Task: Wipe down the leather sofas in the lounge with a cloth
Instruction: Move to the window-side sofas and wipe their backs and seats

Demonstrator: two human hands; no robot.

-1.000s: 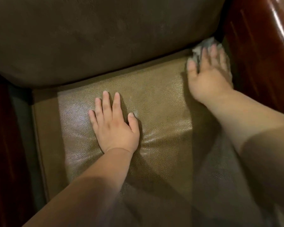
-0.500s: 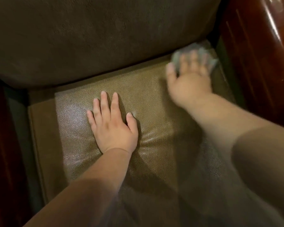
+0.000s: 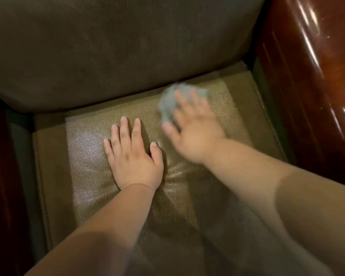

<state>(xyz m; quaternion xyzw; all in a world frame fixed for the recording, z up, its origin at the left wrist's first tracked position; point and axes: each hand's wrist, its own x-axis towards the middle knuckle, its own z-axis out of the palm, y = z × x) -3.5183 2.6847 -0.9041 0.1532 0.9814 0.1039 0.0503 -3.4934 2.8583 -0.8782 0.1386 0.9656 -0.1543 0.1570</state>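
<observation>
The right hand point(image 3: 195, 128) presses a crumpled grey cloth point(image 3: 170, 104) flat-fingered onto the rear of the seat cushion point(image 3: 84, 156), close to the back cushion point(image 3: 118, 52) — the hand is blurred, so whether the thumb hooks the cloth cannot be told. The left hand point(image 3: 133, 154) lies open, palm down on mid-cushion, holding nothing. Judgement: wiping of this seat is under way; the back cushion, the glossy wooden arm point(image 3: 311, 80) and any other sofas appear outstanding — no finished areas can be confirmed.
</observation>
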